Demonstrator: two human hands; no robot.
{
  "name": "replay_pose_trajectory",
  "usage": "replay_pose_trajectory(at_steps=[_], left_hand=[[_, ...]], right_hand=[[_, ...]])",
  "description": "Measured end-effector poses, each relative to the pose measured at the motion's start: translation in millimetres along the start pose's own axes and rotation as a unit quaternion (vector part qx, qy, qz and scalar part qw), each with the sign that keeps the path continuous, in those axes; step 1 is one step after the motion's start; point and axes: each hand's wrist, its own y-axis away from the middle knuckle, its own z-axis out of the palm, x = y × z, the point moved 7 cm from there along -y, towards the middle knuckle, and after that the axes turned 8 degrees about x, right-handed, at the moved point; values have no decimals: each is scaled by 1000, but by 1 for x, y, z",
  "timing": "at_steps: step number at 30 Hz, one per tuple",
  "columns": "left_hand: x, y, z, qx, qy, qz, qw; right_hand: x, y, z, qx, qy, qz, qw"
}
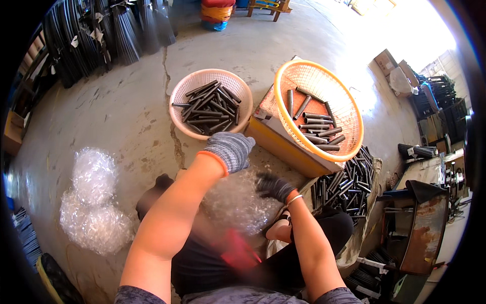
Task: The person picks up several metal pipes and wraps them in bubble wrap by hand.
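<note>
My left hand (230, 152), in a grey knitted glove with an orange cuff, is closed just in front of the pink basket (174, 112). Whatever its fingers hold, if anything, is hidden underneath. In a dark glove, my right hand (275, 187) is lower and to the right, at the edge of a blurred heap of clear plastic (238, 205) between my legs. Its fingertips are too smeared to show a grip. Short dark metal tubes (215, 106) fill the pink basket. More tubes (316, 125) lie loosely in a tilted orange basket (349, 101).
The orange basket rests on a cardboard box (276, 142). Right of it, an open sack holds a pile of dark tubes (349, 185). Clear plastic bundles (93, 202) sit on the floor at left. A rusty metal panel (422, 233) stands at right, long dark bars (86, 40) at far left.
</note>
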Motion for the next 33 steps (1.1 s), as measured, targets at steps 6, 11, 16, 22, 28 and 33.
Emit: replay_pose_trajectory(at_steps=[6, 11, 16, 22, 28, 33], left_hand=[[25, -2, 0, 21, 62, 96, 993], [60, -3, 15, -93, 290, 227, 925], [67, 2, 20, -129, 197, 200, 951], [64, 0, 28, 85, -14, 189, 978], [60, -9, 19, 75, -99, 162, 979], [53, -10, 26, 4, -79, 157, 984]], right_hand=[[-141, 87, 24, -93, -129, -218, 963], [-187, 135, 30, -123, -66, -350, 926], [-177, 153, -38, 78, 43, -260, 962], [-198, 197, -160, 408, 16, -282, 868], [-226, 122, -192, 389, 381, -306, 781], [-224, 51, -196, 352, 668, -116, 645]])
